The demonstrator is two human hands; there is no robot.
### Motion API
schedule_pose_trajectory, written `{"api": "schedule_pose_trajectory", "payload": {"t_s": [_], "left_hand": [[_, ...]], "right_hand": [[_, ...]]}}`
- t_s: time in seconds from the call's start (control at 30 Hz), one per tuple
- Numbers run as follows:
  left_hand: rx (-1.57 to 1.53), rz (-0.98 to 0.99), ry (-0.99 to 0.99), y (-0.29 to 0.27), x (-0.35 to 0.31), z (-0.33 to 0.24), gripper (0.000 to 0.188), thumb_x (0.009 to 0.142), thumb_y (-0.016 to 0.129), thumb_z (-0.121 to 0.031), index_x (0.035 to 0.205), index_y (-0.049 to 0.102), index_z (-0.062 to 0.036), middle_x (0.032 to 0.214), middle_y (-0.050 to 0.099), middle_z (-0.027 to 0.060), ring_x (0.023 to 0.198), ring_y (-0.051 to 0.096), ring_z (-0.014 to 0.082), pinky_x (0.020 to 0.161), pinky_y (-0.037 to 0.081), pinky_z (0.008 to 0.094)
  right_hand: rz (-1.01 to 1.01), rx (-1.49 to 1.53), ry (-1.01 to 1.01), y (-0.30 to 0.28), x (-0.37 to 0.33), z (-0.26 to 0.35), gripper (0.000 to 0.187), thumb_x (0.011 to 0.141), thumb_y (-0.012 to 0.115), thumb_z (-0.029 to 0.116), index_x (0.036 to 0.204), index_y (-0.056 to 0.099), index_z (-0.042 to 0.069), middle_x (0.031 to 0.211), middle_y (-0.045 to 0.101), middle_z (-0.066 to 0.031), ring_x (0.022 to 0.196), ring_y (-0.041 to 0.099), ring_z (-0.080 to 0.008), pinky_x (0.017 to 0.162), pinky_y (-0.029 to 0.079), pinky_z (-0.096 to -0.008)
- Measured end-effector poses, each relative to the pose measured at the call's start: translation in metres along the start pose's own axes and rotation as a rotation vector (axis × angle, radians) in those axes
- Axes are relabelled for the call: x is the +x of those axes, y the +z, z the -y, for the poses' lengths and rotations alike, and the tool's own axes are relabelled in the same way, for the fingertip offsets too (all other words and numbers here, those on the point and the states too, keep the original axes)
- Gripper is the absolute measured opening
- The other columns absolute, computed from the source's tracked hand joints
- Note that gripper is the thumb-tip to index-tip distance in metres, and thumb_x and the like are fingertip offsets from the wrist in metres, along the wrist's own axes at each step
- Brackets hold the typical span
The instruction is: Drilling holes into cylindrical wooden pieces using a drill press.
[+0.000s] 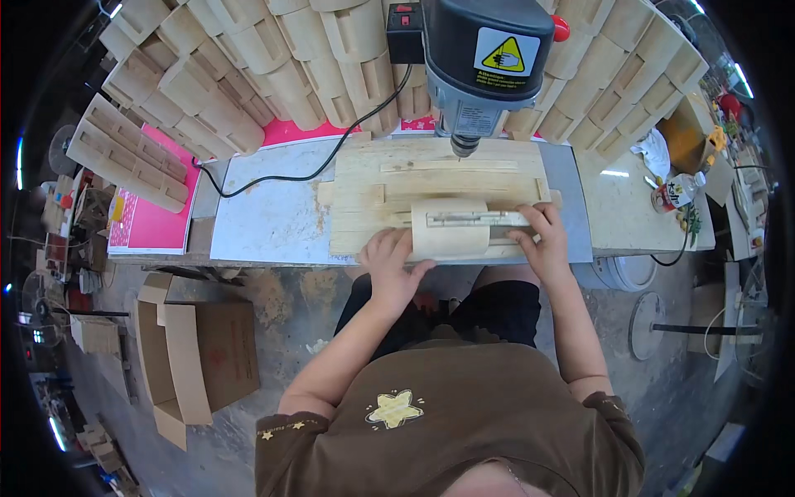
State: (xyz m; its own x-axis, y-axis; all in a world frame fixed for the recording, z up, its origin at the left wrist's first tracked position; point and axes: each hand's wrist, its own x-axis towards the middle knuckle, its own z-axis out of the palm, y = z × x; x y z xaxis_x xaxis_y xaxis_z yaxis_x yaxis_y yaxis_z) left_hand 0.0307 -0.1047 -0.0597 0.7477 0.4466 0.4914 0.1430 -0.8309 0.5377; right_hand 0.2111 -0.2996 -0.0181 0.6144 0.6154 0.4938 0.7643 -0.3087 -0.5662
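Note:
A pale wooden cylinder (447,240) lies on its side on a wooden board (356,199) with thin strips fixed to it. My left hand (389,261) grips the cylinder's left end, fingers at its edge and thumb along the near side. Along the cylinder's upper face lies a narrow pale strip (501,219) with a slot or dark markings, and it sticks out past the right end. My right hand (542,240) pinches that protruding end between thumb and fingers. Beyond the cylinder, the chuck (465,147) of a drill press (484,58) hangs over the board.
Rows of slotted wooden cylinders (356,66) stand stacked behind the bench. More lie on a pink sheet (153,224) at left. A black cable (331,153) curves over the bench. A bottle (679,192) lies at right; an open cardboard box (207,356) sits on the floor.

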Motion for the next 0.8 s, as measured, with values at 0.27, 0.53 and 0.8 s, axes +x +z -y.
{"api": "schedule_pose_trajectory", "payload": {"t_s": [0.27,0.53,0.8], "left_hand": [[0.084,-0.04,-0.036,0.033,0.059,0.031,0.057,0.055,0.079,-0.033,0.105,0.064,-0.0096,0.088,0.058,0.0022,0.097,0.049,0.0242,0.084,0.029,0.0424],[-0.058,0.004,0.052,0.026,0.074,0.06,0.052,0.054,0.081,-0.025,0.102,0.066,-0.0091,0.08,0.059,0.0031,0.082,0.053,0.0226,0.076,0.037,0.0382],[-0.214,0.03,0.093,0.026,0.077,0.062,0.043,0.056,0.082,-0.013,0.095,0.068,-0.0048,0.073,0.058,0.0083,0.065,0.055,0.0226,0.06,0.046,0.0331]], "right_hand": [[-0.03,-0.024,-0.032,0.022,0.058,-0.032,0.045,0.064,0.075,0.004,0.106,0.06,0.005,0.089,0.051,-0.0115,0.079,0.053,-0.0275,0.069,0.046,-0.0337],[-0.033,-0.011,-0.034,0.039,0.061,-0.033,0.057,0.064,0.076,0.005,0.117,0.054,0.007,0.096,0.051,-0.0129,0.089,0.053,-0.0288,0.078,0.046,-0.0345],[-0.149,-0.15,0.33,0.063,0.016,-0.027,0.096,0.057,0.084,0.021,0.129,0.03,-0.011,0.112,0.051,-0.0249,0.106,0.049,-0.0391,0.091,0.041,-0.0412]]}}
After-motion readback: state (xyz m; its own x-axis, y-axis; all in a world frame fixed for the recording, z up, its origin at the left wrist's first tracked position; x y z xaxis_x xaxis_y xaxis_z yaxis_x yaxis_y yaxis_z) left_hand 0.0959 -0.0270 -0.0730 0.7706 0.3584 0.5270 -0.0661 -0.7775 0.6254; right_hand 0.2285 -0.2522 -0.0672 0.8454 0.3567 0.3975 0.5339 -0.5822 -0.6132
